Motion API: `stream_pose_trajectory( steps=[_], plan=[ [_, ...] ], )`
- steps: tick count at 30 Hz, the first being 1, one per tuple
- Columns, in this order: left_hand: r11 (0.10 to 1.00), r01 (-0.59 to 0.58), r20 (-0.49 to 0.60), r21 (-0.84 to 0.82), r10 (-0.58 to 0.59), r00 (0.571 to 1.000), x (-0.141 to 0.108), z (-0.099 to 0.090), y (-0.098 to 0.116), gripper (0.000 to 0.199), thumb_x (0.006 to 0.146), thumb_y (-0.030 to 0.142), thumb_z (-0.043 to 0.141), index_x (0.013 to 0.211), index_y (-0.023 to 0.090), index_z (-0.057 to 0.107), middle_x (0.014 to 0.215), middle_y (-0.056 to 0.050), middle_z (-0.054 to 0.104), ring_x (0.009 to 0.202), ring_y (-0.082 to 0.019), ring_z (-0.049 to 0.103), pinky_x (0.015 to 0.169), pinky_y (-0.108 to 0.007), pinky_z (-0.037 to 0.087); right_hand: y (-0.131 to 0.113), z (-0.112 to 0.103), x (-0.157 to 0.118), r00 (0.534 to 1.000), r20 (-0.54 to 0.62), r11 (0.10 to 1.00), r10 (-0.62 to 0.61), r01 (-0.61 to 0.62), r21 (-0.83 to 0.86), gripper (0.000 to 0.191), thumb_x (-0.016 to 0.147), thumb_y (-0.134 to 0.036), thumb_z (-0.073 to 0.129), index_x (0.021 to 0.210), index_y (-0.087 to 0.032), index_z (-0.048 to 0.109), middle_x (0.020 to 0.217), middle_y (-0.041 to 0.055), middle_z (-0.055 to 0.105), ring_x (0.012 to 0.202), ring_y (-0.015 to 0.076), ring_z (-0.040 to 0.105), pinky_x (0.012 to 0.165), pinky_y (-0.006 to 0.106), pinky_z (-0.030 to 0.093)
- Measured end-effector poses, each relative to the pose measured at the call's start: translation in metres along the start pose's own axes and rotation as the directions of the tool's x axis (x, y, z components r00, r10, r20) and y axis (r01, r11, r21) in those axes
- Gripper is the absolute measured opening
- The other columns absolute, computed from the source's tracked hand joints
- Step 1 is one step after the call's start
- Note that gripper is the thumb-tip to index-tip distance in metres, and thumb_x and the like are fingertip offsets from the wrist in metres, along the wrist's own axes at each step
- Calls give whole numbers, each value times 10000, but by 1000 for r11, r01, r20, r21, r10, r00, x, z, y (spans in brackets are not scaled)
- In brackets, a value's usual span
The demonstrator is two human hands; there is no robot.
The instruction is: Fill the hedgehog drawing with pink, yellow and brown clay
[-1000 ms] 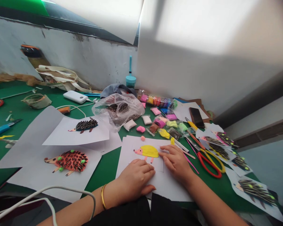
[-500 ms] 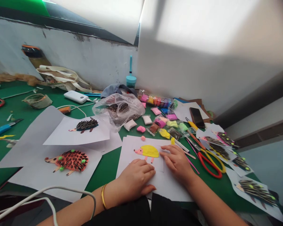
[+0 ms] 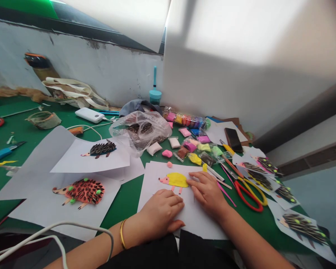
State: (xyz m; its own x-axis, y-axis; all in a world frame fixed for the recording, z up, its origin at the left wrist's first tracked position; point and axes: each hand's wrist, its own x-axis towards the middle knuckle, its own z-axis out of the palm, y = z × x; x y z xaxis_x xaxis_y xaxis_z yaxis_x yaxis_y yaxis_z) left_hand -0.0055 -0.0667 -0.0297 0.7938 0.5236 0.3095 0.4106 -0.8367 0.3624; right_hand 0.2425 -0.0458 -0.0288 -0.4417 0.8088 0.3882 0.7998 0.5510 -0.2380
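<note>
A clay hedgehog (image 3: 177, 180) with a smooth yellow body, pink face and pink legs lies on white paper (image 3: 148, 186) in front of me. My left hand (image 3: 164, 209) rests flat on the paper just below it, fingers stretched out and holding nothing. At the hedgehog's right end, the fingertips of my right hand (image 3: 207, 190) touch the edge of the yellow clay, with the fingers extended. A small pink clay ball (image 3: 169, 164) sits on the paper above the hedgehog. A bit of yellow clay (image 3: 204, 167) is near the paper's top right.
Wrapped clay packets (image 3: 190, 145) and a plastic bag of sunflower seeds (image 3: 141, 130) lie behind the paper. Scissors (image 3: 249, 194) and a phone (image 3: 233, 139) are at right. Other hedgehog pictures (image 3: 81, 192) lie on both sides. A white cable (image 3: 58, 224) crosses the lower left.
My right hand has shifted slightly left, its fingertips now against the hedgehog's right edge. The left hand stays where it was.
</note>
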Motion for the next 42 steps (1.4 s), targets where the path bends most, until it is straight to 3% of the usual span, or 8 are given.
stream_pose_trajectory(
  steps=[21, 33, 42],
  plan=[
    [1000, -16, 0, -6, 16, 1000, 0, 1, -1, 399, 860, 466, 631, 1146, 190, 599, 1155, -65, 677, 1019, -253, 598, 915, -414, 440, -7, 6, 12, 991, 115, 997, 73, -67, -48, 395, 919, -277, 495, 1294, -271, 620, 1389, 74, 543, 1266, 295, 446, 1042, 491, 371],
    [1000, -23, 8, -9, 23, 1000, -1, 3, -3, 398, 862, 467, 628, 1146, 191, 597, 1157, -73, 676, 1013, -259, 599, 917, -413, 440, -16, 10, 40, 991, 122, 998, 61, -60, -8, 320, 889, -235, 519, 1162, -268, 683, 1389, 62, 546, 1276, 289, 434, 1069, 496, 340],
    [999, -33, -6, -2, 33, 999, -1, 5, -4, 405, 850, 469, 637, 1143, 193, 593, 1144, -59, 678, 1006, -255, 594, 903, -411, 445, -10, 14, 41, 988, 119, 989, 102, -114, 99, 264, 892, -231, 506, 1071, -267, 696, 1367, 60, 547, 1274, 279, 425, 1060, 492, 343]
  ],
)
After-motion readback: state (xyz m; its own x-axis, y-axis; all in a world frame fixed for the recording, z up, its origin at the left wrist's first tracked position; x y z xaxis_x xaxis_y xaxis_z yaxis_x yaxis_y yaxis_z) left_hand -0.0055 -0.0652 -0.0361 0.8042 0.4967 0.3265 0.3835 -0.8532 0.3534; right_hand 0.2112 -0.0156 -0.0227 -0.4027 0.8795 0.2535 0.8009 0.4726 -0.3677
